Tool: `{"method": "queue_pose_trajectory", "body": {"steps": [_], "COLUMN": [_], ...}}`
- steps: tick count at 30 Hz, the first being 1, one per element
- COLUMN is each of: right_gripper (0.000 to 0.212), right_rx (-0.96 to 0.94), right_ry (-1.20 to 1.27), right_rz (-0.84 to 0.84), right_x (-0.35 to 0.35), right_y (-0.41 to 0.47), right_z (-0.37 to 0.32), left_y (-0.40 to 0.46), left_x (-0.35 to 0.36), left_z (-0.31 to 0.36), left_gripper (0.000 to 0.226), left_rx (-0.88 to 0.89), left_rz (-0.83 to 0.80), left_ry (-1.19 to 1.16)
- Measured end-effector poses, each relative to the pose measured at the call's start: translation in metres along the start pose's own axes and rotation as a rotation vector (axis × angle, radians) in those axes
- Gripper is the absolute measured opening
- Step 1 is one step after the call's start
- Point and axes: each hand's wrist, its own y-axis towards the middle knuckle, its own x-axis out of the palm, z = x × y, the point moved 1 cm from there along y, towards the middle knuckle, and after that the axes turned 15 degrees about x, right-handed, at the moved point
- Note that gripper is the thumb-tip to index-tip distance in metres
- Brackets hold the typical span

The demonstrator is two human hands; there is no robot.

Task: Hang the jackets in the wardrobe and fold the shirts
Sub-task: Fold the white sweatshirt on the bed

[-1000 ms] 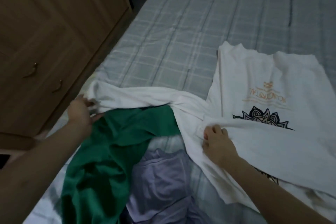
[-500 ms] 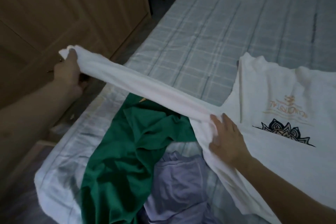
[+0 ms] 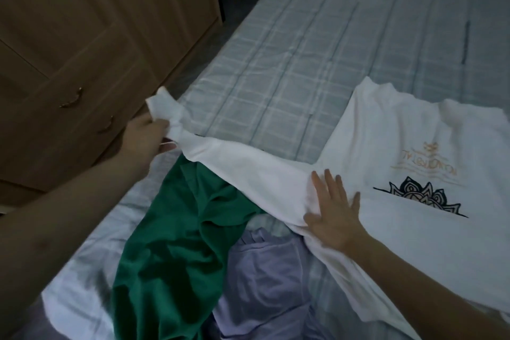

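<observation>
left hand (image 3: 146,136) pinches the bunched sleeve end of the white printed cotton t-shirt (image 3: 400,174) lying on the plaid bed sheet (image 3: 303,50), right hand (image 3: 335,212) flat, fingers straight, pinning its shoulder; fold sleeve inward, taut, toward the pinning palm.

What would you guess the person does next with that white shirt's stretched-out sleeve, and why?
Probably fold the sleeve across onto the body of the white shirt. The left hand grips the sleeve's end, pulled out straight over the green garment, while the right hand presses flat near the shoulder, as if pinning a fold line. The shirt lies spread on the bed.
</observation>
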Motion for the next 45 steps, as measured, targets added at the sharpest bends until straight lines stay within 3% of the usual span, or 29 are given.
{"method": "queue_pose_trajectory", "body": {"steps": [2, 3, 6, 8, 11, 13, 16, 18, 22, 25, 29, 31, 33, 36, 38, 41, 43, 45], "right_gripper": [0.063, 0.051, 0.041, 0.044, 0.016, 0.014, 0.023, 0.021, 0.020, 0.023, 0.035, 0.050, 0.052, 0.039, 0.033, 0.042, 0.048, 0.048], "right_rx": [-0.072, -0.051, 0.134, 0.263, 0.385, 0.472, 0.580, 0.672, 0.807, 0.764, 0.802, 0.675, 0.387, 0.055, 0.014, 0.013, -0.133, -0.354], "right_ry": [0.398, 0.673, 1.352, 1.472, 1.362, 1.342, 1.269, 1.177, 0.736, 0.696, 0.667, 0.549, 0.283, 0.058, 0.015, -0.025, -0.116, -0.278], "right_rz": [0.117, 0.092, -0.253, -0.386, -0.255, -0.215, -0.245, -0.154, 0.294, 0.365, 0.435, 0.524, 0.609, 0.390, 0.231, 0.222, 0.333, 0.346], "right_x": [-0.015, -0.026, -0.066, -0.084, -0.091, -0.094, -0.101, -0.104, -0.113, -0.115, -0.106, -0.095, -0.082, -0.057, -0.043, -0.045, -0.053, -0.050], "right_y": [-0.013, -0.019, -0.029, -0.027, -0.022, -0.019, -0.019, -0.027, -0.051, -0.063, -0.066, -0.069, -0.075, -0.087, -0.090, -0.091, -0.101, -0.117], "right_z": [-0.016, -0.027, -0.053, -0.049, -0.010, 0.032, 0.111, 0.165, 0.257, 0.312, 0.363, 0.367, 0.358, 0.352, 0.360, 0.357, 0.345, 0.345], "left_y": [-0.027, -0.042, -0.084, -0.115, -0.145, -0.161, -0.166, -0.164, -0.163, -0.176, -0.188, -0.190, -0.191, -0.185, -0.177, -0.179, -0.193, -0.212], "left_x": [0.028, 0.043, 0.094, 0.130, 0.173, 0.192, 0.208, 0.215, 0.230, 0.250, 0.268, 0.272, 0.275, 0.270, 0.262, 0.256, 0.249, 0.234], "left_z": [0.007, 0.012, 0.023, 0.024, 0.008, -0.010, -0.044, -0.064, -0.093, -0.104, -0.107, -0.113, -0.114, -0.112, -0.107, -0.094, -0.086, -0.087], "left_gripper": [0.018, 0.024, 0.032, 0.036, 0.062, 0.083, 0.104, 0.092, 0.071, 0.055, 0.064, 0.066, 0.064, 0.060, 0.060, 0.058, 0.064, 0.077], "left_rx": [0.277, 0.389, 0.698, 0.841, 0.915, 1.068, 0.988, 0.978, 1.030, 1.080, 1.022, 1.023, 1.050, 1.059, 1.095, 1.131, 1.256, 1.369], "left_rz": [-0.144, -0.242, -0.582, -0.868, -1.111, -1.075, -0.963, -0.925, -1.038, -1.127, -1.166, -1.174, -1.178, -1.193, -1.170, -1.105, -1.174, -1.373], "left_ry": [0.219, 0.293, 0.417, 0.410, 0.527, 0.805, 1.074, 1.165, 1.241, 1.171, 1.181, 1.250, 1.304, 1.338, 1.352, 1.303, 1.206, 1.113]}}
